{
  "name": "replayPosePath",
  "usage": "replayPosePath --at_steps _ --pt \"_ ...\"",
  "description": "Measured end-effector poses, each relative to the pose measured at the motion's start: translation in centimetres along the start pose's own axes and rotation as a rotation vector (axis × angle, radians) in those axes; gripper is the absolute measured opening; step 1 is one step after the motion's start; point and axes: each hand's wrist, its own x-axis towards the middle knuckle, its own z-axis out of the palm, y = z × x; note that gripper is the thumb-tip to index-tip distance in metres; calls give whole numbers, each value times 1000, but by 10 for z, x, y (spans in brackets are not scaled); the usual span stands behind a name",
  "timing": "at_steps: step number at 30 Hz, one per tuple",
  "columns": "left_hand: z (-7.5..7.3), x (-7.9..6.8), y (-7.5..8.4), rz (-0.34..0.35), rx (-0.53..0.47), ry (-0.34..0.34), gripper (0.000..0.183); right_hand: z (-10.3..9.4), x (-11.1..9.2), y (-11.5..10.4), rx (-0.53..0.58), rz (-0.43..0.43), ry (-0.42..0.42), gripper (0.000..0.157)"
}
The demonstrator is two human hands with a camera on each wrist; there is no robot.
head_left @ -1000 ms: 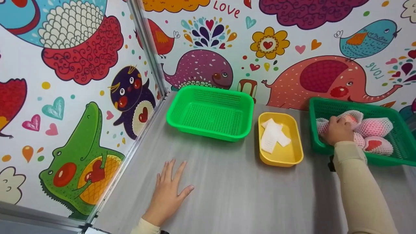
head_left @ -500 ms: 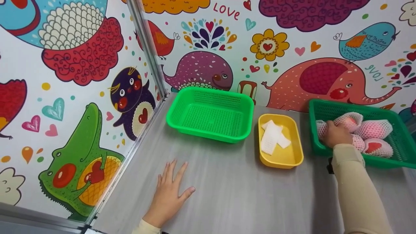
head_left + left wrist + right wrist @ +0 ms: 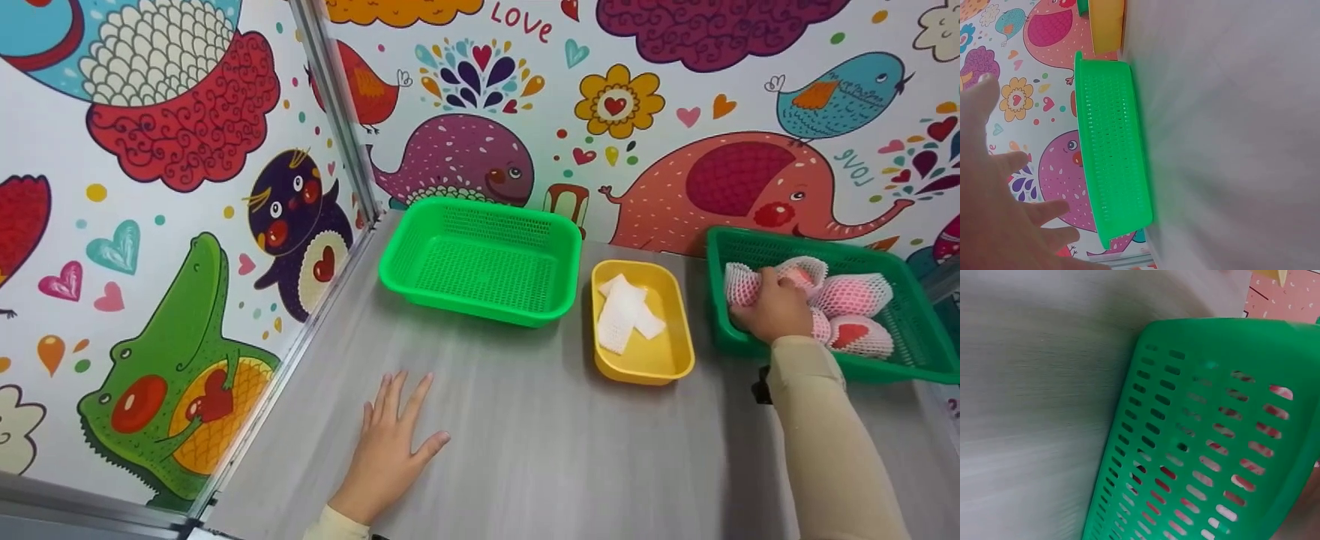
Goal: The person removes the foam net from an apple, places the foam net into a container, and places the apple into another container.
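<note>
My right hand [image 3: 780,307] reaches into the dark green basket [image 3: 926,319] at the right. It grips a pinkish fruit in a white foam net [image 3: 741,285] by the basket's left end; my fingers hide part of it. Several other net-wrapped pink-red fruits [image 3: 855,294] lie beside that hand. In the right wrist view the basket's slotted wall [image 3: 1207,433] covers most of the fruit. My left hand [image 3: 386,454] is held over the grey table with fingers spread and holds nothing. Its fingers also show in the left wrist view, near the bright green basket [image 3: 1112,146].
At the back left stands the bright green basket [image 3: 480,315], with nothing in it. A yellow tray [image 3: 652,367] between the two baskets holds white foam nets [image 3: 626,315]. Patterned wall panels [image 3: 450,161] border the grey table [image 3: 525,435] at the back and left.
The net-wrapped fruit under my right hand has risen slightly and tipped more upright. My left hand stays almost still, and the head view has shifted a little.
</note>
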Motion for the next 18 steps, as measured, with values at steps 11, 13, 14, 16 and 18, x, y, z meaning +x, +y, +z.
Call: replayPosePath --at_steps 11,13,14,16,18 --pt "2 3 2 -5 -9 -40 80 0 -15 -2 235 23 212 94" --pt "3 4 2 -4 -10 -40 80 -5 -21 -3 335 43 250 96" --pt "3 4 3 -3 -11 -38 80 -7 -25 -3 399 60 259 95" --pt "5 4 3 -3 -12 -37 81 -12 -33 -3 542 103 266 95" --pt "6 3 2 -12 -11 -44 81 -15 -41 -3 676 149 247 91"
